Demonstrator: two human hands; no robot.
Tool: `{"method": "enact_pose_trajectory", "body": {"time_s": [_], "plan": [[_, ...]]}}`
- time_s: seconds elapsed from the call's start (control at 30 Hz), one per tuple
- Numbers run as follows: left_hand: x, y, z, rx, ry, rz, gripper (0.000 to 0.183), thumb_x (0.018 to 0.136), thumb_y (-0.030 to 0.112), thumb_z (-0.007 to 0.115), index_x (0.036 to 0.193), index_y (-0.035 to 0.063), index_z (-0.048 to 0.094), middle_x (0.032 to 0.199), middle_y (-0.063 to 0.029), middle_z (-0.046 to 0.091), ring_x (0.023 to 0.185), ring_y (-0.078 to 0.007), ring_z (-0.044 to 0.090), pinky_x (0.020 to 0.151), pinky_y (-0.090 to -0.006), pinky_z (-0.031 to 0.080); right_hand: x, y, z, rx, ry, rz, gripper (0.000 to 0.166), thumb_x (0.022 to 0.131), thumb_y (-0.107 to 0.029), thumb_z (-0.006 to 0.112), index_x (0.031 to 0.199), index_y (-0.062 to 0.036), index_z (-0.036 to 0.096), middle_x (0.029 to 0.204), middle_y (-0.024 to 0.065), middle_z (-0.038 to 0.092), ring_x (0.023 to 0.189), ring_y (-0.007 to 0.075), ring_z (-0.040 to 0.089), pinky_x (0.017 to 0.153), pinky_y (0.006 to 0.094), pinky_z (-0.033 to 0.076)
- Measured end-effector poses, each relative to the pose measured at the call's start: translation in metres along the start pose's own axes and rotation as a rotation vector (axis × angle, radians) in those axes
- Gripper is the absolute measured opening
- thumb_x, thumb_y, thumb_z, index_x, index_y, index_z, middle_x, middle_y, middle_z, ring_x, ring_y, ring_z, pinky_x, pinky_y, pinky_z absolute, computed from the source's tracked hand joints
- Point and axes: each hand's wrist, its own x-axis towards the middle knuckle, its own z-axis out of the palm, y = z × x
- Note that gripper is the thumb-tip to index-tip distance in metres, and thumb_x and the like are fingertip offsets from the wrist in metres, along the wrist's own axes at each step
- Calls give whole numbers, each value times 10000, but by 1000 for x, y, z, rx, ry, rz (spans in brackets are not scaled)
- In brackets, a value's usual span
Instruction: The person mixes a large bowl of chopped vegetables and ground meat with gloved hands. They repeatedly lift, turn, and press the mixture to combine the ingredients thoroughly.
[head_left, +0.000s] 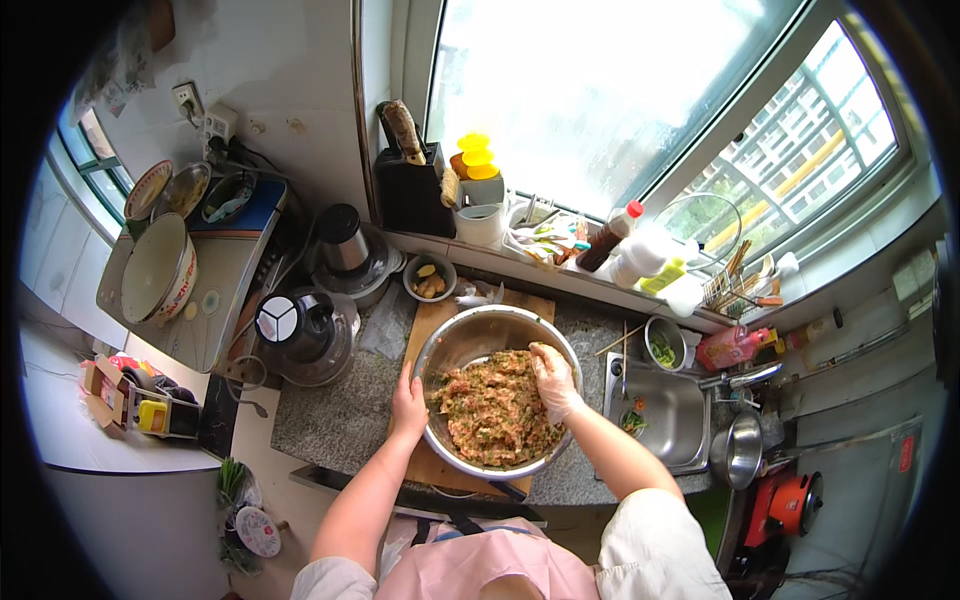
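A large stainless steel bowl (498, 313) stands on a wooden cutting board (428, 330) on the speckled countertop. It holds a mass of ground meat mixture (491, 409) flecked with green. My left hand (410, 405), bare, grips the bowl's left rim. In a clear plastic glove, my right hand (553, 381) touches the mixture at the bowl's right side, its fingertips partly curled; nothing separate shows in its grasp. Behind the bowl sit a small bowl (430, 277) with ginger pieces and a pale-handled utensil. A black handle pokes out under the bowl's near edge.
Two food choppers (306, 330) stand at the left, near a table (217, 300) with several bowls. At the right is a steel sink (679, 420) with a small pot of greens (663, 343) at its corner. A knife block (412, 187), bottles (611, 238) and utensils line the window ledge.
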Motion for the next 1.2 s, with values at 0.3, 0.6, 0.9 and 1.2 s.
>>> {"method": "enact_pose_trajectory", "body": {"time_s": [0.3,0.6,0.9,1.2], "plan": [[7,5,2,-42,10,3,369,1024,205,424,1308,-2,537,1167,-216,645,1104,-316,617,922,-369,470,77,-13,71,-450,-144,-466,611,867,-107,570,1405,84,352,1446,278,384,1370,423,332,1181,474,197],[5,-26,-5,-447,-1,-231,446,1053,342,392,1275,-4,565,1252,-123,597,1160,-208,545,995,-318,409,36,-103,40,-26,-955,-711,283,881,-98,577,1135,21,613,1156,209,631,1169,363,564,1037,426,435],[-5,-9,10,-225,80,-254,454,1028,313,452,1282,-57,522,1205,-209,619,1130,-278,585,961,-358,439,38,-120,120,-723,-1087,-722,210,805,-143,541,835,13,679,879,242,662,848,377,653,763,448,515],[-9,14,7,-121,51,-162,449,995,292,536,1281,-54,516,1133,-218,648,1050,-299,627,906,-366,473,97,-64,95,-888,-950,-184,171,682,-111,751,852,-89,757,837,121,715,821,242,709,670,371,576]]}}
